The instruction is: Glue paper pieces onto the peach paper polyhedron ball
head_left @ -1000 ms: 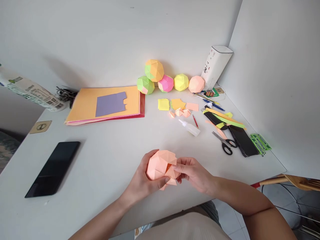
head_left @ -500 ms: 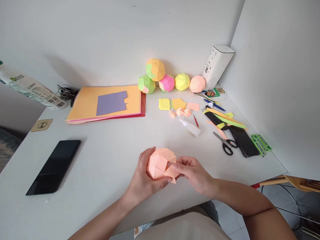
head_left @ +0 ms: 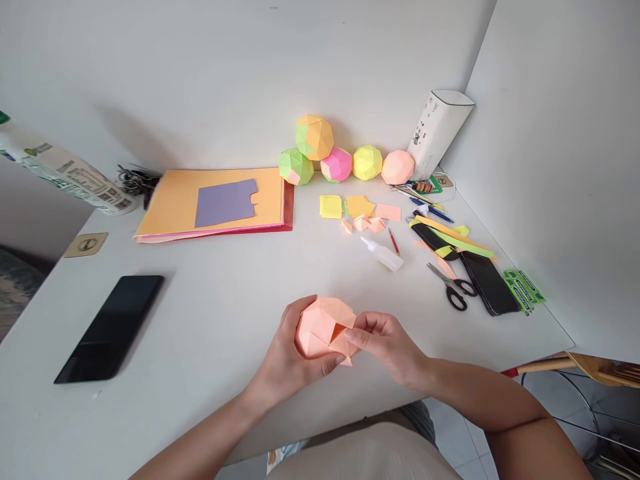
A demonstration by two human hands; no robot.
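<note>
A peach faceted paper ball (head_left: 323, 323) with a gap on its right side is held above the near part of the desk. My left hand (head_left: 287, 350) cups it from the left, the thumb below along its underside. My right hand (head_left: 390, 343) pinches the paper at the gap's right edge between thumb and fingers; the fingertips are partly hidden behind the paper. Beyond my hands lie small folded peach pieces (head_left: 369, 224), a glue bottle (head_left: 384, 255) on its side and a red thin tool (head_left: 394, 241).
Finished paper balls (head_left: 337, 164) stand against the back wall. Paper sheets (head_left: 173, 200) lie at the back left, a black tablet (head_left: 113, 327) at the left. Scissors (head_left: 453, 288), a phone (head_left: 487, 283) and paper strips (head_left: 457, 239) lie at the right. Sticky-note pads (head_left: 331, 207) sit mid-back.
The gap in the paper ball looks different, its dark opening now more triangular, and the right fingers have shifted slightly at its edge. The whole view has moved a little.
</note>
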